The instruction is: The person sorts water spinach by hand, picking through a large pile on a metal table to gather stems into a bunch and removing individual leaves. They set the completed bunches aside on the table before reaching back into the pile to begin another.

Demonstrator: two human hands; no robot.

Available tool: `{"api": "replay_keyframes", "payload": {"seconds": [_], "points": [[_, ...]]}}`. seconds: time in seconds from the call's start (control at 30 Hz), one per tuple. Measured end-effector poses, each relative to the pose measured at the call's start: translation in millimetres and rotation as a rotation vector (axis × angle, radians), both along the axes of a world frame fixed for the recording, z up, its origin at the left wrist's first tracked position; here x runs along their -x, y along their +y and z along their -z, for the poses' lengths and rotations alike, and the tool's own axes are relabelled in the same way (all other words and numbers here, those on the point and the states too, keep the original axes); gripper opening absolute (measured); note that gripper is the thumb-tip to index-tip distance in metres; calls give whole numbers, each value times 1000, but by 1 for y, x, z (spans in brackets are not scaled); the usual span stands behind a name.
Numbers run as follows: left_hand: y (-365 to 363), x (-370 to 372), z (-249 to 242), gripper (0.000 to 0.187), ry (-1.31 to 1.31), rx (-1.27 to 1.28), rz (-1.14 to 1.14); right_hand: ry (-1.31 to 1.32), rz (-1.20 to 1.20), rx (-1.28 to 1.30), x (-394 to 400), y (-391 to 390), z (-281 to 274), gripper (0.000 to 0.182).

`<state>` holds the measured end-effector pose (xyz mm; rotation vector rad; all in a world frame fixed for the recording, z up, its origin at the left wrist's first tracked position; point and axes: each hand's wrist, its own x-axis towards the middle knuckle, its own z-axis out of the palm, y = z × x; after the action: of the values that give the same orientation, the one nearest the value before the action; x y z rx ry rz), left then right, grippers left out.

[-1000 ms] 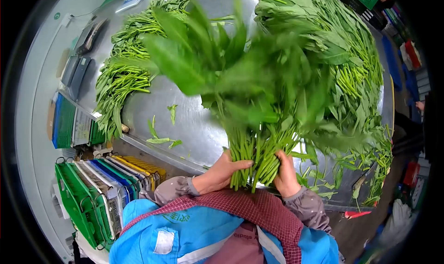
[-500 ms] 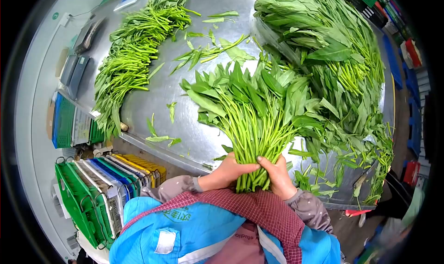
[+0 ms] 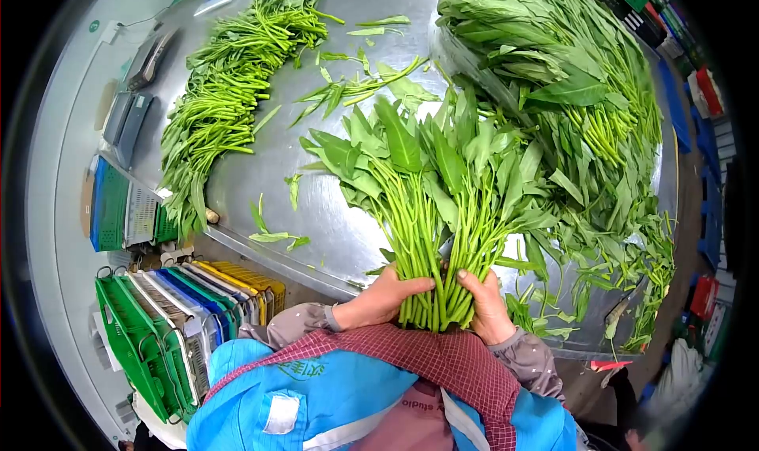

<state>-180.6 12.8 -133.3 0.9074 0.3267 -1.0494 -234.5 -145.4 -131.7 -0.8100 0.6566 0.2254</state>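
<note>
A bunch of long green stems with leaves (image 3: pixel 443 206) stands fanned out in front of my body, its cut ends down. My left hand (image 3: pixel 383 297) is wrapped round the left side of the stems near their base. Round the right side, my right hand (image 3: pixel 484 305) grips the same bunch, its thumb on the front. The two thumbs are a little apart, with stems between them. Behind and to the right, a large heap of the same greens (image 3: pixel 577 95) lies on the metal table (image 3: pixel 316 206). A long row of greens (image 3: pixel 229 95) lies at the left.
Loose leaves (image 3: pixel 356 91) lie scattered mid-table. Devices (image 3: pixel 126 127) stand at the table's left edge. Below left are stacked crates, with a green crate (image 3: pixel 134 348) outermost. Part of another person's pale clothing (image 3: pixel 680 380) shows at the lower right.
My hands have moved slightly apart at the thumbs, and the bunch has spread wider, with a gap opening between its stems. The pale clothing at the lower right has shifted.
</note>
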Motion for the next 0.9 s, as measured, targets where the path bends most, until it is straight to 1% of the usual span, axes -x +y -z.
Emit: {"api": "replay_keyframes", "payload": {"seconds": [0.07,0.1,0.13,0.17,0.27,0.33,0.4,0.43,0.47,0.53,0.57,0.7,0.77,0.83,0.9], "points": [[0,0,4,40,-80,-16,72,-18,-15,28,0,0,4,35],[1,-1,6,40,-82,-14,74,-29,-38,82,-1,0,5,35],[2,-1,9,40,9,93,38,-35,-62,136,-1,-1,6,35],[3,-2,10,41,101,197,0,-32,-63,135,-1,-1,6,35],[-2,-7,8,46,177,212,-20,-64,-154,85,0,-4,6,33],[-14,-12,2,43,203,168,-38,-55,-160,109,-1,-1,4,37],[-23,-16,-1,39,7,39,-103,-127,-175,199,-1,-1,4,41],[-25,-18,-2,34,31,30,-135,-146,-196,232,1,-2,7,45],[-26,-18,-2,34,31,32,-135,-147,-196,235,1,-4,7,45],[-28,-17,0,33,-18,-15,-163,-184,-291,393,2,-5,6,45],[-29,-17,1,31,-11,-25,-191,-192,-294,425,4,-6,5,42],[-26,-16,0,31,8,-39,-216,-180,-286,329,4,-8,1,37],[-24,-17,-1,32,31,-61,-163,-174,-248,327,5,-6,0,35],[-29,-18,-7,32,-3,-55,-189,-169,-211,325,4,-5,-1,32],[-32,-18,-8,31,-37,-50,-217,-188,-265,434,3,-5,-3,35]]}}
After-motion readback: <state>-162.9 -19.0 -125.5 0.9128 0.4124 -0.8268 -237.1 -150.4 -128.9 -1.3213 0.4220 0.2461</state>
